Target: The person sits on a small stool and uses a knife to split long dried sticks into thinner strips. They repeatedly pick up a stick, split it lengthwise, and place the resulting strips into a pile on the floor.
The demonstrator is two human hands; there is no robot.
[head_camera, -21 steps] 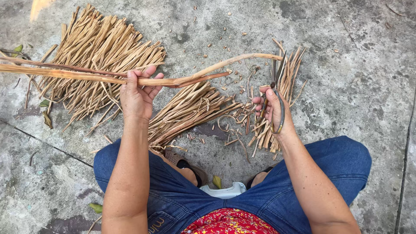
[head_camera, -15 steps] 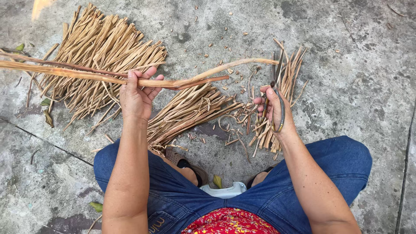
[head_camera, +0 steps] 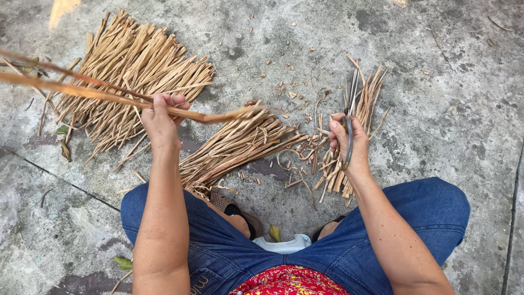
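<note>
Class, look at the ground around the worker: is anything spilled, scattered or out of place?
Yes. Small cut scraps lie scattered on the concrete between the middle bundle and the right hand, unlike the neatly laid stalks.

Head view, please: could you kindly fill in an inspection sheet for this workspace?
Surface: grey concrete floor, stained, with a crack line at lower left.
Job's things: long dried stalks in the left hand; scissors in the right hand.
Piles: large cut-stalk pile at upper left, middle pile before the knees, small pile under the right hand.
Clutter: chips and curled trimmings between the piles; green leaves at left.
Fingers: both hands closed around what they hold.
Cables: nothing seen.
Surroundings: the person's blue trousers and sandals; no other people.
</note>
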